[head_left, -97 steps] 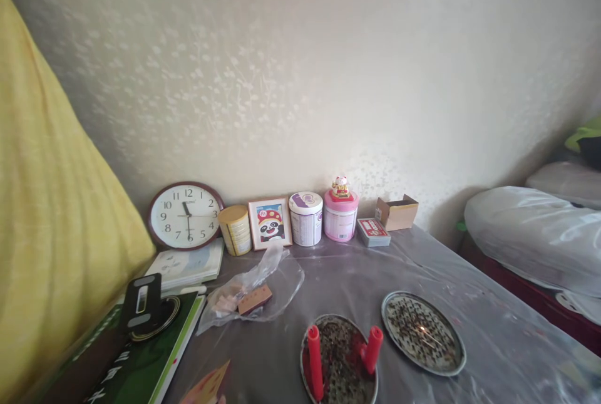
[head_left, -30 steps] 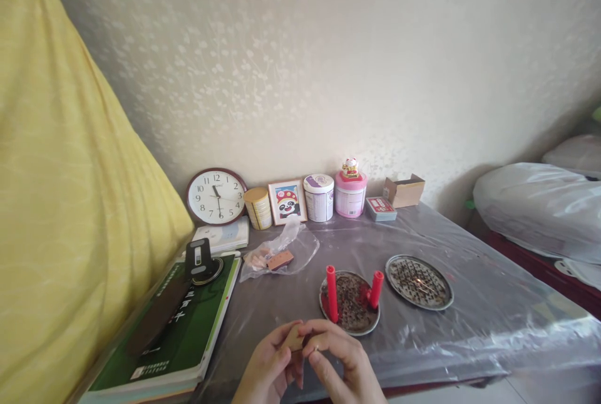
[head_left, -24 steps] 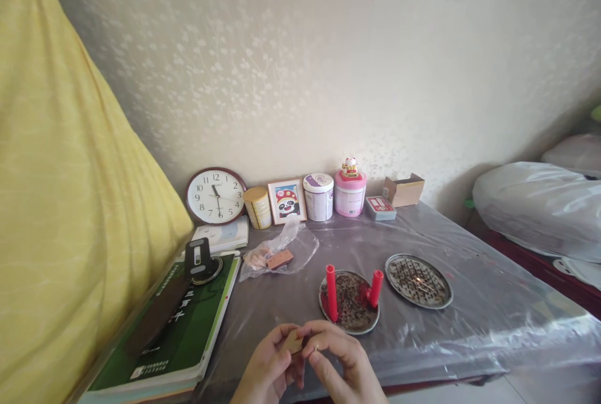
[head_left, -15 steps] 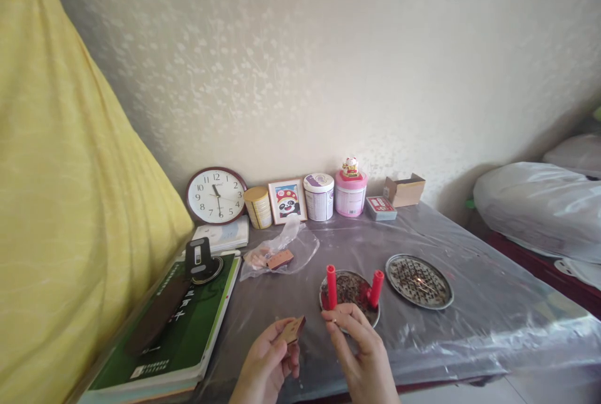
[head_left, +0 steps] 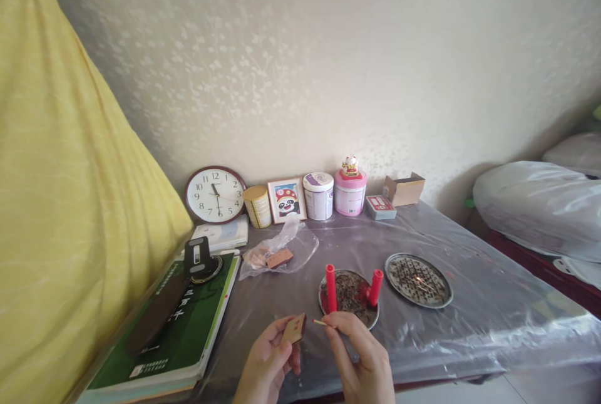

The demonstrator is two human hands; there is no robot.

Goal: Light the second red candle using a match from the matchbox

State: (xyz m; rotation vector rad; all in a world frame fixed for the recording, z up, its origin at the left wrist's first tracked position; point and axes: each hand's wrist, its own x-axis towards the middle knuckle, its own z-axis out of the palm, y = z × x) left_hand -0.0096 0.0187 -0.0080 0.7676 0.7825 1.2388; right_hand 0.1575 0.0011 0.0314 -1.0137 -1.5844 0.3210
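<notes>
My left hand (head_left: pixel 275 352) holds a small tan matchbox (head_left: pixel 294 329), its dark striking side facing right. Between the thumb and fingers of my right hand (head_left: pixel 354 347) is a matchstick (head_left: pixel 320 322), its reddish head pointing left toward the box, a small gap away. Just beyond my right hand, two red candles stand on a round metal tray (head_left: pixel 350 279) with dark residue. The left candle (head_left: pixel 331 288) is upright; the right candle (head_left: pixel 375 287) leans slightly. No flame shows on either. A second round tray (head_left: pixel 404 294) with used matchsticks lies to the right.
Another matchbox (head_left: pixel 280 258) lies on a clear plastic bag (head_left: pixel 304 247). Green books (head_left: pixel 206 322) with a black object (head_left: pixel 197 258) on top are at left. A clock (head_left: pixel 216 194), tins, a framed panda picture (head_left: pixel 286 202) and an open carton (head_left: pixel 404 191) line the wall.
My right hand has shifted slightly down, and the matchstick now shows clearly between its fingers. The matchbox in my left hand has turned a little more upright.
</notes>
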